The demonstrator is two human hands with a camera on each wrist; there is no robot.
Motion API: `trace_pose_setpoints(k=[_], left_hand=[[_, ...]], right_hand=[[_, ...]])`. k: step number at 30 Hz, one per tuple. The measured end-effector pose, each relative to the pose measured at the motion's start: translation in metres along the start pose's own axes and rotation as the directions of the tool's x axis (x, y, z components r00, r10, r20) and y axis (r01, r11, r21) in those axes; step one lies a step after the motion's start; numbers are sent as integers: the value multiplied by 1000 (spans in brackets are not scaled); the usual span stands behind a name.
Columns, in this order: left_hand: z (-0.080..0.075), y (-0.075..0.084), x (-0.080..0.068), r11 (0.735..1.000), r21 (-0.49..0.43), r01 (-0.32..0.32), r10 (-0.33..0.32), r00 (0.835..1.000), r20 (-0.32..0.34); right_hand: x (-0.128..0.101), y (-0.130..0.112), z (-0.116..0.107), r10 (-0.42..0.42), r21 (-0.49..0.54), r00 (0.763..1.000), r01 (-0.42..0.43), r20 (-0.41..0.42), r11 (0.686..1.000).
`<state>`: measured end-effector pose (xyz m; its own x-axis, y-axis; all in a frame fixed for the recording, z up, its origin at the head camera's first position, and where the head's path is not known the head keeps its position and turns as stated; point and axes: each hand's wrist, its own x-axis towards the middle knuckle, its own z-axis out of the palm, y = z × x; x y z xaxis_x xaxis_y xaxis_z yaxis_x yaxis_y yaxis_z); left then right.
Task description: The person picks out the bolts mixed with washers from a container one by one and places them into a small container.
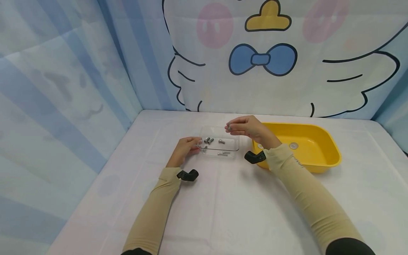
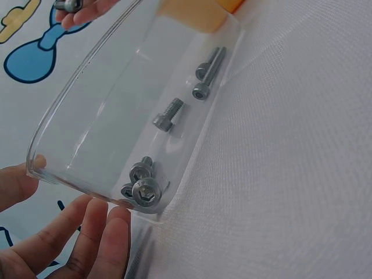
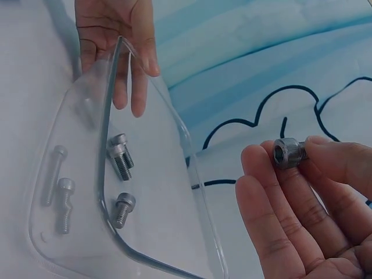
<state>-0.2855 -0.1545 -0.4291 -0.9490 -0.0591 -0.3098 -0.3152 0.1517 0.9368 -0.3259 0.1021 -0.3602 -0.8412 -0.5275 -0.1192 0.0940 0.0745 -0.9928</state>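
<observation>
A clear plastic box stands on the table with several socket head screws lying in it, some short and some longer. My left hand grips its left end, thumb at the rim and fingers against the outside of the wall. Above the right part of the box, my right hand pinches one short socket head screw between thumb and fingers. The screw's hex socket and knurled head show in the right wrist view, while the fingertips cover most of its shank.
To the right of the box sits a yellow plastic tub, partly behind the right forearm. A round silver disc lies inside it. The white-covered table meets a printed cloth backdrop at the back.
</observation>
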Motion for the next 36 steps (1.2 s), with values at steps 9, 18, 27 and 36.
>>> trace_pose_setpoints(k=[9,18,27,36], left_hand=[[0,-1,0,1000,-8,-6,6,1000,9],[1,1,0,1000,-9,4,-3,1000,12],[1,1,1,1000,-12,11,-11,1000,-1],[1,1,1,1000,-7,17,-17,1000,-4]], right_hand=[[5,6,8,37,-3,999,-37,3,999],[8,12,13,36,-28,999,-35,22,999],[11,12,18,52,-33,998,-51,28,998],[12,14,20,68,-70,998,-66,17,995]])
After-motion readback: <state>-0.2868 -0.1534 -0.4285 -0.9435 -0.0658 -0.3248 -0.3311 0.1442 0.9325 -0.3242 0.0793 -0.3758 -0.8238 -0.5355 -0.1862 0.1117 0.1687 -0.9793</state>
